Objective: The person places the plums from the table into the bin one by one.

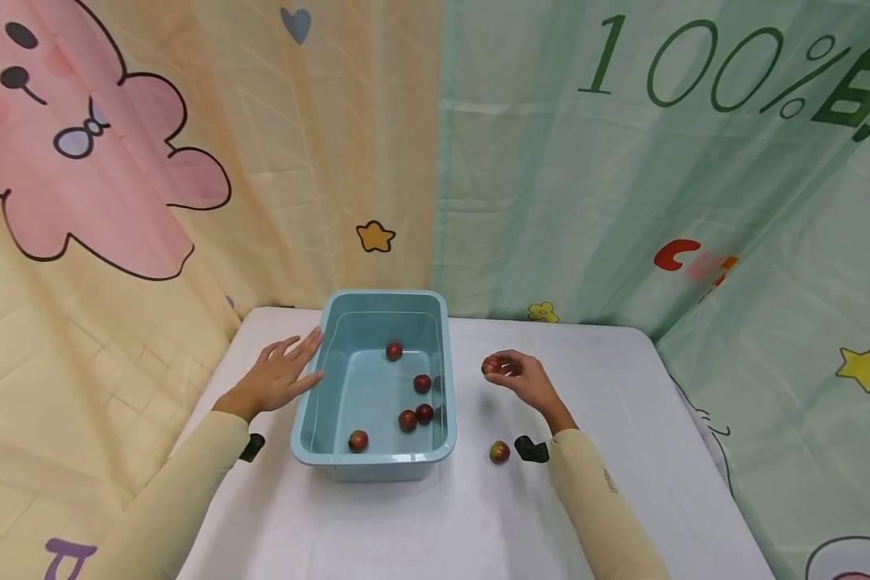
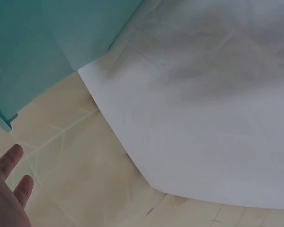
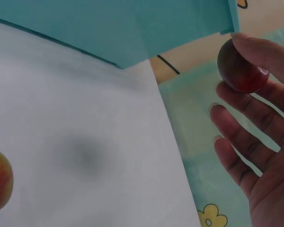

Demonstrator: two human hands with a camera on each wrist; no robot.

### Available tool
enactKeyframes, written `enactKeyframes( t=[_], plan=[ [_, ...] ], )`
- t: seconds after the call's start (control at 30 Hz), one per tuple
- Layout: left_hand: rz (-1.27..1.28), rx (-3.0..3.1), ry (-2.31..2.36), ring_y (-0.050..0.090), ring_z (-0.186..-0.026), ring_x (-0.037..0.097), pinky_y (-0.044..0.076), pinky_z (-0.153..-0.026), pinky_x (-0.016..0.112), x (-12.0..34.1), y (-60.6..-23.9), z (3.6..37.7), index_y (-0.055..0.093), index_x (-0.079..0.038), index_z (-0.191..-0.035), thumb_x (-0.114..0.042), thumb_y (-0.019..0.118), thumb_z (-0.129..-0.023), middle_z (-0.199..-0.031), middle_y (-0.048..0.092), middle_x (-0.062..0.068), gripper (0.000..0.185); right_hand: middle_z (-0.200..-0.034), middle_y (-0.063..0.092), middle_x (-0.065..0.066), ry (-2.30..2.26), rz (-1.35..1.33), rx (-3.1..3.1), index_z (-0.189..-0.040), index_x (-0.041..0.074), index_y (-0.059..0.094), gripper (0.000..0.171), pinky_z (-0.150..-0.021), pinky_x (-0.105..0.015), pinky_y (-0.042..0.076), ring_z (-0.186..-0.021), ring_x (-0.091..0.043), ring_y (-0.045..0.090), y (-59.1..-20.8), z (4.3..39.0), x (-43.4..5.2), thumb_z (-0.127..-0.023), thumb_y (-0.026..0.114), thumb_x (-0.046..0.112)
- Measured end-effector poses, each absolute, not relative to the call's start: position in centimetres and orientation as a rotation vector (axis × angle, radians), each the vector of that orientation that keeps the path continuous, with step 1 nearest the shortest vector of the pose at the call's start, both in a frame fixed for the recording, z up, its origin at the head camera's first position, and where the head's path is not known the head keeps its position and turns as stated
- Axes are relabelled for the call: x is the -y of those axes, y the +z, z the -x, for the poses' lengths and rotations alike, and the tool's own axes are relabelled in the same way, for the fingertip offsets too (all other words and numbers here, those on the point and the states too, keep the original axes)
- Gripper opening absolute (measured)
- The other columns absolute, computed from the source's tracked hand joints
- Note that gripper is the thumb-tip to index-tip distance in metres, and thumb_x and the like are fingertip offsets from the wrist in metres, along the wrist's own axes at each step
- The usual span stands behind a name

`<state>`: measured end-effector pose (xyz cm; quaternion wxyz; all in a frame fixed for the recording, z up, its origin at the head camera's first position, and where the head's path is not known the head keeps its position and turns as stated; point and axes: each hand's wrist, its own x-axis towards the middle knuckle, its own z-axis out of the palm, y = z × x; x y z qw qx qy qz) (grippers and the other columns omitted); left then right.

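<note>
A light-blue plastic basin (image 1: pixel 374 471) stands on the white table with several dark red plums inside, one (image 1: pixel 394 351) toward its far end. My left hand (image 1: pixel 279 377) rests against the basin's left rim, fingers spread and straight; part of it shows at the edge of the left wrist view. To the right of the basin, my right hand (image 1: pixel 524 379) pinches a plum (image 3: pixel 244 68) between thumb and fingertips, raised over the table. The other fingers (image 3: pixel 236 125) are loosely bent. Another plum (image 1: pixel 499 452), red with a yellow-green patch, lies on the table nearer me.
The white-covered table (image 1: pixel 609 387) reaches back to hanging printed curtains (image 1: pixel 544 201) behind and at the sides. Each sleeve has a black wrist-camera piece, such as the one (image 1: pixel 532 449) under my right forearm, close to the loose plum.
</note>
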<state>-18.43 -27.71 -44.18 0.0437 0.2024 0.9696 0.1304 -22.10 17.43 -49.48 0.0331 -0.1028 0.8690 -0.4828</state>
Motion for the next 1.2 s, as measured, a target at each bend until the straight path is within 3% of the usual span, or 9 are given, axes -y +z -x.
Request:
enactKeyframes(
  t=[0.33,0.57,0.73,1.03,1.2],
  plan=[
    [-0.622,-2.968,0.406,0.015,-0.142,0.044,0.007,-0.111,0.063,27.9,-44.2,18.5,0.011,-0.005,-0.155,-0.047,0.040,-0.099,-0.160,0.014,0.014,0.076,-0.108,0.066,-0.009,-1.490,0.370,-2.632,-0.122,0.007,0.062,0.049,-0.084,-0.038,0.052,-0.095,-0.024,0.061,-47.9,23.4,-15.9,-0.083,0.076,0.033],
    [-0.620,-2.968,0.413,0.015,-0.142,0.043,0.007,-0.111,0.062,28.0,-44.4,18.5,0.010,-0.005,-0.154,-0.047,0.041,-0.099,-0.160,0.014,0.014,0.075,-0.107,0.066,-0.010,-1.574,0.519,-2.570,-0.119,0.004,0.063,0.044,-0.087,-0.041,0.050,-0.096,-0.025,0.061,-46.3,23.7,-14.5,-0.084,0.076,0.027],
    [-0.628,-2.970,0.432,0.016,-0.142,0.043,0.008,-0.111,0.062,27.8,-44.3,18.5,0.011,-0.005,-0.154,-0.046,0.042,-0.099,-0.160,0.015,0.014,0.075,-0.107,0.067,-0.009,-1.576,0.575,-2.560,-0.117,0.005,0.064,0.042,-0.086,-0.037,0.049,-0.096,-0.024,0.062,-45.4,23.8,-13.7,-0.083,0.077,0.026],
    [-0.635,-2.979,0.439,0.016,-0.142,0.043,0.008,-0.111,0.063,27.5,-44.2,18.5,0.014,-0.004,-0.154,-0.044,0.043,-0.099,-0.160,0.016,0.014,0.074,-0.105,0.068,-0.006,-1.509,0.721,-2.607,-0.117,0.006,0.065,0.039,-0.089,-0.050,0.048,-0.097,-0.023,0.061,-44.4,24.3,-11.8,-0.084,0.076,0.024],
    [-0.615,-2.970,0.421,0.015,-0.142,0.043,0.007,-0.111,0.062,27.7,-44.2,18.6,0.012,-0.005,-0.154,-0.046,0.043,-0.099,-0.160,0.015,0.014,0.075,-0.105,0.069,-0.006,-1.439,0.829,-2.637,-0.119,0.005,0.065,0.040,-0.088,-0.046,0.049,-0.097,-0.021,0.062,-43.7,24.3,-10.4,-0.084,0.076,0.023]
  ],
)
